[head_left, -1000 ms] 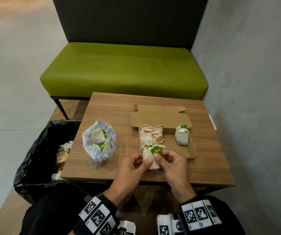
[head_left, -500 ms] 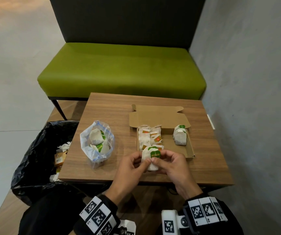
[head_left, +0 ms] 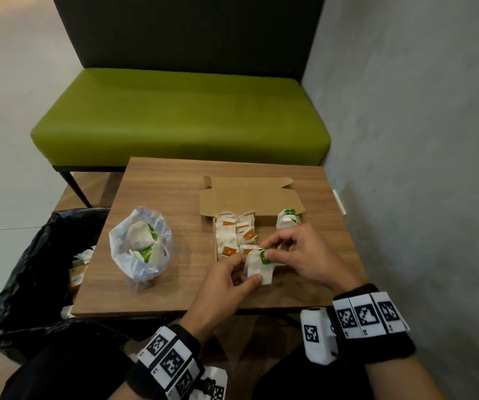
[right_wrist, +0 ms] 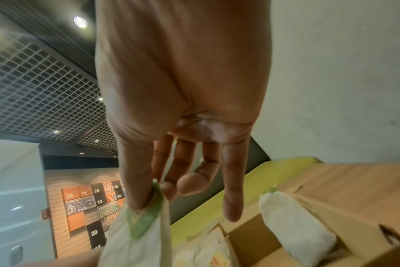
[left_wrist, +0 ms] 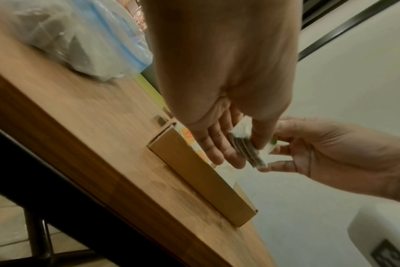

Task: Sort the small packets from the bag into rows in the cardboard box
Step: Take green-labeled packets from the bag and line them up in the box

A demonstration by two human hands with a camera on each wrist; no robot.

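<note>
Landmark = cardboard box (head_left: 264,226), open on the wooden table (head_left: 157,180).

Change vs a sec ago: both hands w/ the green-label packets (head_left: 258,262) have moved from the box's near-left corner, out by the table's near edge, up and over the box's near wall. The right hand (head_left: 304,255) now reaches across the box's near-right part, closer to the green-label stack (head_left: 286,220) at the box's far-right corner. Means, I reckon: the handful is sorted and about to join the green row; placement not yet done.

Rest, big to small: clear plastic bag (head_left: 141,245), left of the box, has packets inside, so more to go. Red-label packets (head_left: 234,235) fill the box's left side in rows.

Grip: left hand (head_left: 226,281) pinches the lower end of the packets, thumb against fingers, narrow. Left wrist view shows several dark edges, prob 3-4 packets, count unclear thru blur. Right hand pinches the green tab end btw thumb and forefinger; its other fingers (right_wrist: 233,198) hang loose, extended over the box, touching nothing.
</note>
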